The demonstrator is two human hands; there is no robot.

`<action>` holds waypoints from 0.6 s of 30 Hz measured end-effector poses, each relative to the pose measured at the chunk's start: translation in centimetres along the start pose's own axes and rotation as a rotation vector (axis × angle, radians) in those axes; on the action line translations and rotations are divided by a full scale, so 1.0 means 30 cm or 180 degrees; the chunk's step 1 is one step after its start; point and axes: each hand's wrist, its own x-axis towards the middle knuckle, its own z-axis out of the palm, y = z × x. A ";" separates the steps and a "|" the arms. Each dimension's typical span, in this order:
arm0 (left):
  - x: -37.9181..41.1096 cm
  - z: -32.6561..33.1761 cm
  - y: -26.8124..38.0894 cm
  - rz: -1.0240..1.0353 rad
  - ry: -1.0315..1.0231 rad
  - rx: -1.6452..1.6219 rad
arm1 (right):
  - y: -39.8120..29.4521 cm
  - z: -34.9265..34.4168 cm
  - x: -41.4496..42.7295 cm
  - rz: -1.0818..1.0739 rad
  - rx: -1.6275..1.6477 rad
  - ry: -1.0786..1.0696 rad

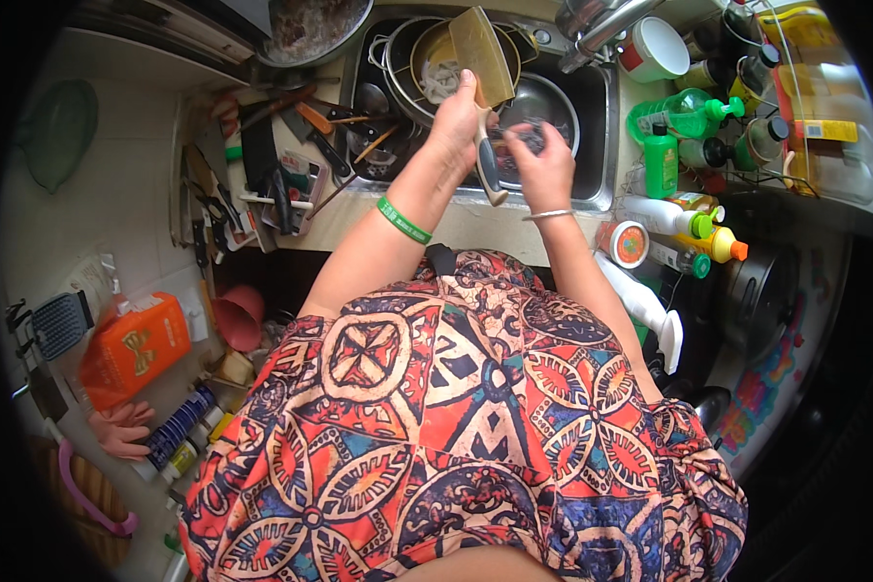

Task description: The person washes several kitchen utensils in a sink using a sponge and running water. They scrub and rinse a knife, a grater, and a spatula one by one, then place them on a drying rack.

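Note:
Over a kitchen sink (602, 138), my left hand (452, 120) holds a cleaver with a broad rectangular blade (481, 58) and a beige-and-grey handle (488, 164). The blade points away from me, its thumb-side face turned up. In my right hand (549, 167) is a dark, blurred wad (531, 136), which looks like a steel wool scrubber. It is close to the cleaver's handle, and I cannot tell whether they touch. Below lie a round metal basin (564, 109) and, to the left, a stack of pots (396, 76) with a pale cloth (440, 81) inside.
A faucet (604, 36) reaches over the sink's right rear. Several bottles, including a green soap bottle (660, 161), crowd the right counter. At left lie a black-handled knife (324, 145), chopsticks (375, 142) and a knife rack (207, 193). A large wok (316, 29) stands behind them.

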 end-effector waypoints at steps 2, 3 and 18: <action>0.033 -0.030 -0.020 -0.0019 -0.0581 -0.0325 | 0.004 -0.027 -0.033 0.0937 0.1773 -0.0033; 0.046 -0.048 -0.031 0.0121 -0.0708 -0.0648 | 0.013 -0.041 -0.053 0.1063 0.2306 -0.0110; -0.023 -0.060 -0.086 0.0461 -0.1457 -0.0682 | -0.100 -0.009 -0.090 0.0872 0.2086 -0.0432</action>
